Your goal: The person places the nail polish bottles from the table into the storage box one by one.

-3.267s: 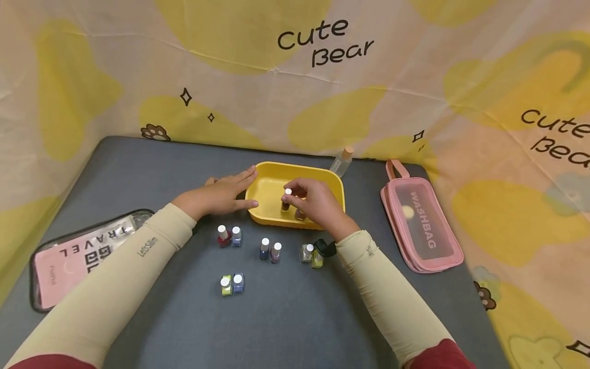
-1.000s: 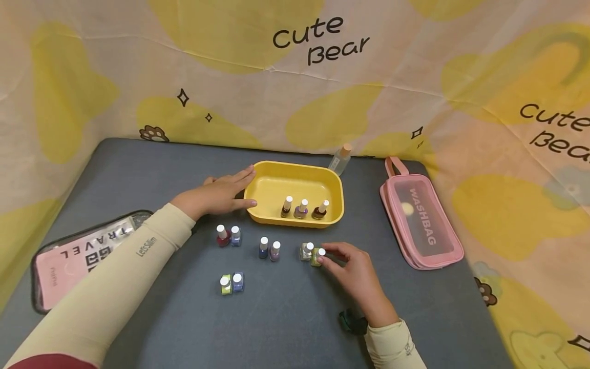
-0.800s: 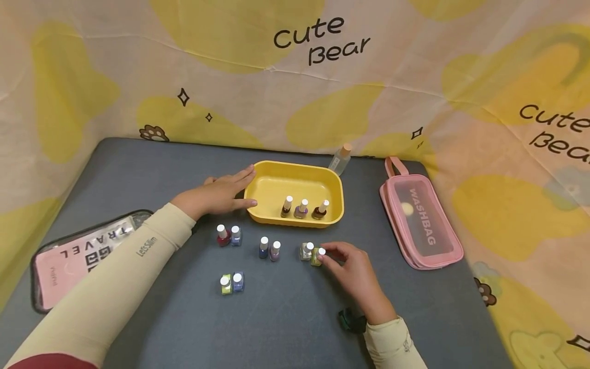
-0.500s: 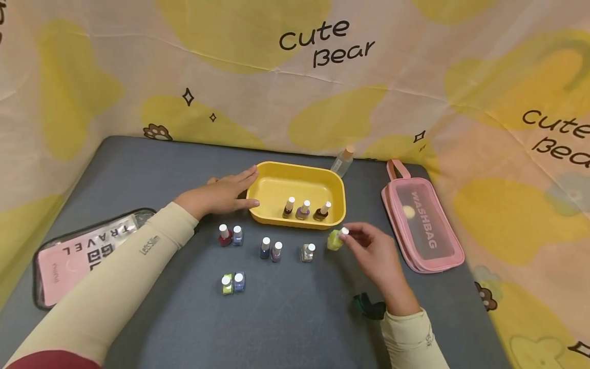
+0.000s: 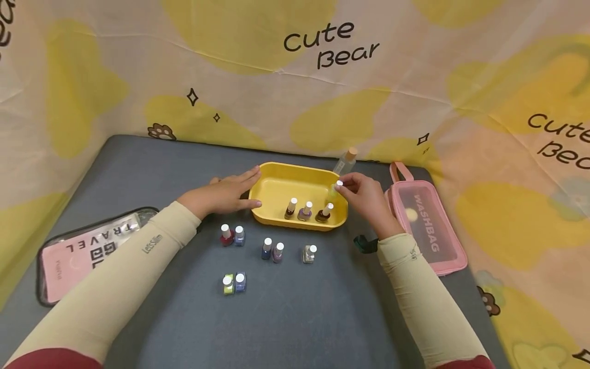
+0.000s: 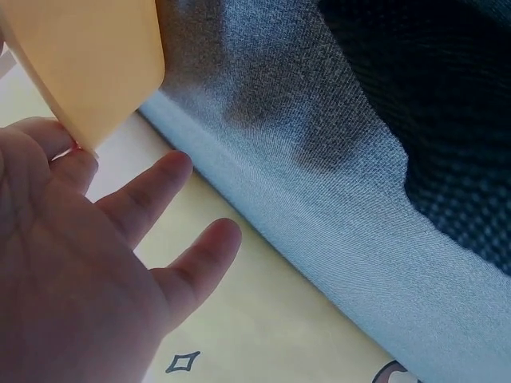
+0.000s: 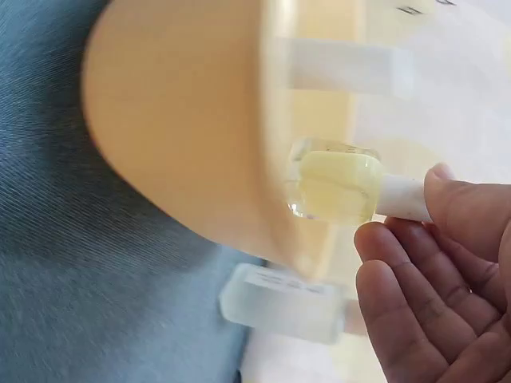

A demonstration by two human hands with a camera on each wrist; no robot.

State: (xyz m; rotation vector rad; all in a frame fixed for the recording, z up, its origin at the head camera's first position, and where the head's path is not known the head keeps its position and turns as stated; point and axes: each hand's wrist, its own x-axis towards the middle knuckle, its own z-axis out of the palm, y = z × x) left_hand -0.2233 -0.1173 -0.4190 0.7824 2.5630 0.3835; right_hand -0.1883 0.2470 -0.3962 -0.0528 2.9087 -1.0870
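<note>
A flat pink and clear travel pouch (image 5: 60, 271) lies left of the long yellow tub (image 5: 276, 180). The person's left hand (image 5: 221, 196) has its fingers spread, touching the tub's left end. Seven little glass bottles with white caps (image 5: 266, 251) sit in front of the tub, and three dark and purple ones (image 5: 304, 213) sit inside it. At the tub's right end, the right hand (image 5: 366, 197) pinches the cap of a small yellow-green glass bottle (image 7: 339, 187).

1 pink washbag (image 5: 428, 225), 1 travel pouch (image 5: 69, 266) and 1 orange-capped bottle (image 5: 344, 163) rest on the table (image 5: 295, 328).
</note>
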